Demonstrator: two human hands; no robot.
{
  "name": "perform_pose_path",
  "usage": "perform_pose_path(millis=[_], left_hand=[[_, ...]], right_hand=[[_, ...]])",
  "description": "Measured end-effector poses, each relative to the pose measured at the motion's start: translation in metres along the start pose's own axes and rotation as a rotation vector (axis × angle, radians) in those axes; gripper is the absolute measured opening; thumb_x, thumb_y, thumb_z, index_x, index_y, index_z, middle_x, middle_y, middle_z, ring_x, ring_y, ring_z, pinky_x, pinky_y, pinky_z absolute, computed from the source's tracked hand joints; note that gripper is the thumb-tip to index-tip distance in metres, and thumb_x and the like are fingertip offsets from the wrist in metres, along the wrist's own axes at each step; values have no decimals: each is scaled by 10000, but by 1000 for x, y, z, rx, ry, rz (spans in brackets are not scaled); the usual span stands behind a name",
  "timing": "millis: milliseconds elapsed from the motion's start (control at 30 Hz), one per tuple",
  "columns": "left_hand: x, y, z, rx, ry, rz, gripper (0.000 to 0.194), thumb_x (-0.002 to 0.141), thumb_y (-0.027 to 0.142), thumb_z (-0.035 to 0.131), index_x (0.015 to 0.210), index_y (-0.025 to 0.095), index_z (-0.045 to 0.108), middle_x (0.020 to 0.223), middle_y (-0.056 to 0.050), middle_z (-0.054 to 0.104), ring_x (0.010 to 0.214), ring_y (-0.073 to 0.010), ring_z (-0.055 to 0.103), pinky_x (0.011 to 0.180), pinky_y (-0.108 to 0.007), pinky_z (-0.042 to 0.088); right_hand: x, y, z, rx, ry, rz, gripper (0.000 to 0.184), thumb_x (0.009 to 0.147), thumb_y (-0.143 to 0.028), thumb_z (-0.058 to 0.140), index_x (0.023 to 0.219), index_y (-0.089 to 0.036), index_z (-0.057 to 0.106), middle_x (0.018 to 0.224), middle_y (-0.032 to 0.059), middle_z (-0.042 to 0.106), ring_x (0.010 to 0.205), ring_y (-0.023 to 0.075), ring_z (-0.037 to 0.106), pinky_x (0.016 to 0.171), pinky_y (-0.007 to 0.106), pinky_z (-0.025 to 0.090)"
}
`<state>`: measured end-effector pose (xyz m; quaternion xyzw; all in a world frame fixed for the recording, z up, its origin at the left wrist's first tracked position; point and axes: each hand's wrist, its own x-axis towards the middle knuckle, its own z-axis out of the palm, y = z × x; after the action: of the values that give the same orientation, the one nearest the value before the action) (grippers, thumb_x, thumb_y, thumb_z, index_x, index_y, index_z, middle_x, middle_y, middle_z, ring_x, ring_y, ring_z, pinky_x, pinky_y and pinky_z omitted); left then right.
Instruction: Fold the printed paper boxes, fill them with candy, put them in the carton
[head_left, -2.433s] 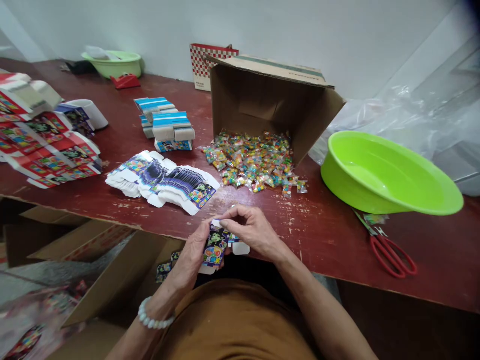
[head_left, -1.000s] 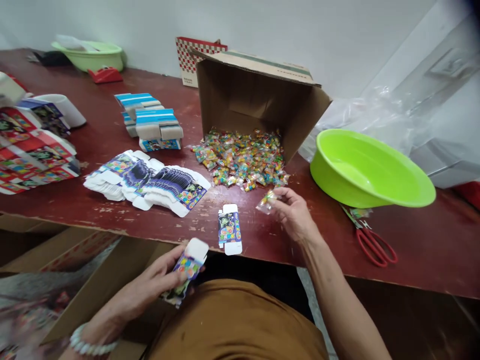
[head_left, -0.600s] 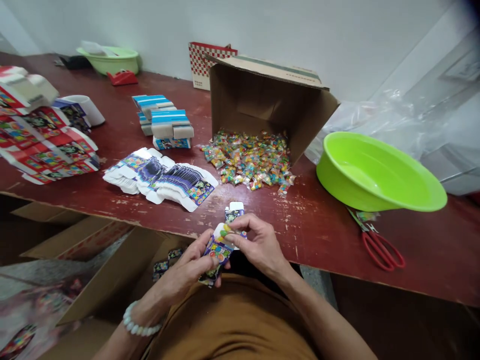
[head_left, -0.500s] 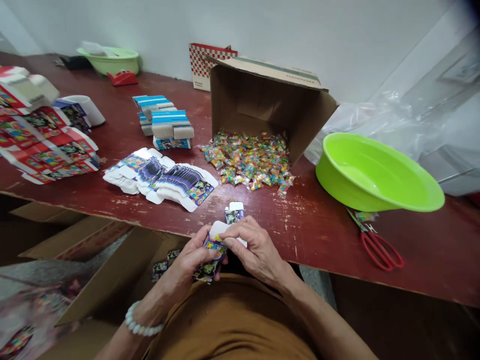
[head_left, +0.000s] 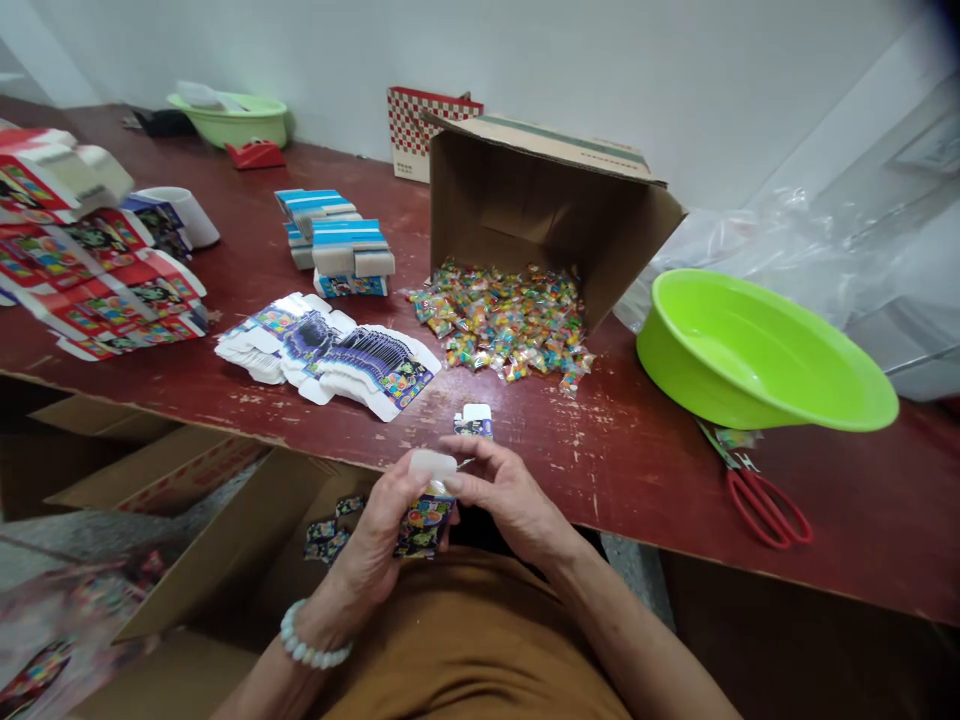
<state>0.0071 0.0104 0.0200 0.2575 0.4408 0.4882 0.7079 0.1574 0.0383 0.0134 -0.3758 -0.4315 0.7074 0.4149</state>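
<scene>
My left hand (head_left: 382, 520) is wrapped round a small printed cardboard box (head_left: 424, 522), dark purple with colourful pictures, held at the table's front edge. Its white top flap (head_left: 432, 464) stands up. My right hand (head_left: 510, 495) is at the open end, its thumb against the flap side and its fingers curled behind; a bit of yellow shows in the mouth. Just beyond lies another small box (head_left: 472, 421) with a white flap, on the table. A pile of small clear bags of colourful candy (head_left: 510, 320) spills from a tipped carton (head_left: 555, 160).
Fanned flat boxes (head_left: 337, 350) lie left of the candy. Blue-and-white stacks (head_left: 349, 245) and red box bundles (head_left: 105, 270) stand farther left. At right are a green basin (head_left: 765, 350) and red-handled scissors (head_left: 765, 505). Below the edge, an open carton (head_left: 217, 540) holds several small boxes.
The yellow piece at my right fingertips has gone down into the box mouth. My right hand has shifted to the flap, and the box is turned more upright. The view has shifted slightly.
</scene>
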Motion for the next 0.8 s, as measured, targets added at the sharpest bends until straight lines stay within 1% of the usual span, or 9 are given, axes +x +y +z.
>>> perform_pose_path(millis=[67, 133, 200, 300, 367, 500, 567, 667, 800], left_hand=[[0, -1, 2, 17, 10, 9, 347, 750, 444, 758, 950, 193, 624, 645, 9, 684, 538, -148, 627, 436, -214, 521], [1, 1, 2, -15, -5, -25, 355, 782, 467, 736, 986, 203, 615, 649, 10, 684, 511, -143, 625, 426, -213, 515], [3, 5, 0, -97, -48, -108, 393, 816, 538, 675, 1004, 197, 619, 636, -2, 682, 473, -158, 626, 410, -244, 524], [4, 12, -3, -208, -97, -214, 419, 868, 573, 582, 1004, 181, 644, 664, -16, 686, 454, -175, 635, 396, -290, 543], [5, 14, -4, -208, -98, -226, 421, 902, 557, 535, 1023, 174, 661, 658, -22, 685, 446, -170, 630, 388, -282, 540], [5, 10, -4, -112, -12, -152, 528, 915, 577, 505, 1128, 127, 683, 605, -50, 687, 453, -156, 621, 396, -229, 518], [5, 7, -5, -94, 17, -135, 599, 884, 618, 531, 1139, 101, 693, 600, -59, 691, 438, -151, 610, 391, -223, 506], [6, 8, -7, -123, 48, -146, 584, 856, 609, 578, 1081, 88, 718, 599, -57, 690, 432, -157, 610, 391, -239, 505], [8, 10, -5, -183, 128, -140, 296, 816, 345, 683, 1020, 133, 719, 754, -45, 735, 461, -147, 621, 386, -251, 516]], right_hand=[[2, 1, 2, 3, -45, 21, 332, 738, -414, 793, 977, -208, 692, 768, -12, 627, 549, 98, 543, 527, 239, 494], [2, 1, 3, -100, 33, -130, 217, 781, -408, 751, 853, -208, 706, 804, 8, 659, 570, 120, 585, 535, 269, 523], [1, 1, 3, -305, 88, -365, 139, 825, -361, 711, 812, -223, 729, 882, 41, 711, 712, 167, 663, 677, 323, 567], [-1, -3, 2, -563, -21, -559, 86, 846, -297, 696, 865, -241, 759, 941, 69, 756, 931, 214, 693, 885, 381, 537], [0, -5, 3, -548, -47, -502, 83, 848, -296, 695, 842, -234, 750, 948, 65, 762, 917, 208, 699, 855, 369, 545], [9, -7, 9, -249, -22, -196, 142, 804, -331, 726, 766, -196, 705, 883, 46, 762, 741, 175, 694, 635, 296, 555], [13, -7, 12, -172, -22, -120, 168, 784, -351, 743, 777, -187, 708, 821, 39, 751, 693, 168, 677, 585, 282, 541], [12, -9, 14, -251, -22, -199, 150, 824, -346, 717, 786, -201, 710, 865, 39, 750, 742, 172, 682, 635, 297, 550], [7, -5, 10, -488, -96, -453, 74, 885, -289, 670, 879, -229, 713, 1037, 53, 721, 1021, 189, 660, 938, 373, 505]])
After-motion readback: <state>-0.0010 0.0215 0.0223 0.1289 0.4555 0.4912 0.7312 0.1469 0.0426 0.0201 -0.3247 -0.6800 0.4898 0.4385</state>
